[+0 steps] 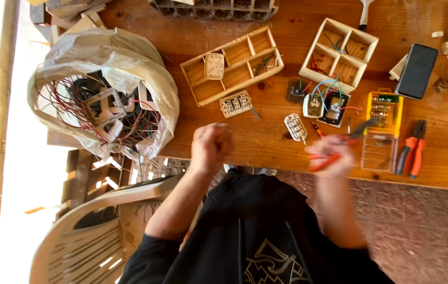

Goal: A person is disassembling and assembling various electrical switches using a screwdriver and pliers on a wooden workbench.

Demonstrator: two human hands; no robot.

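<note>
While the right hand [330, 155] fingers pinch red-handled pliers [339, 147] beside the yellow box [384, 113], the left hand [211, 144] is a fist; pliers look stiff, best held by handles.

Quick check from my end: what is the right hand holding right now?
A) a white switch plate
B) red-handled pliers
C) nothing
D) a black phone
B: the right hand grips the red-handled pliers, their dark tip pointing toward the yellow case; motion blurs it.

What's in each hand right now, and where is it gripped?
The right hand holds red-handled pliers by the handles, the jaws pointing away from the person. The left hand is a closed fist; whether it holds anything cannot be told.
</note>
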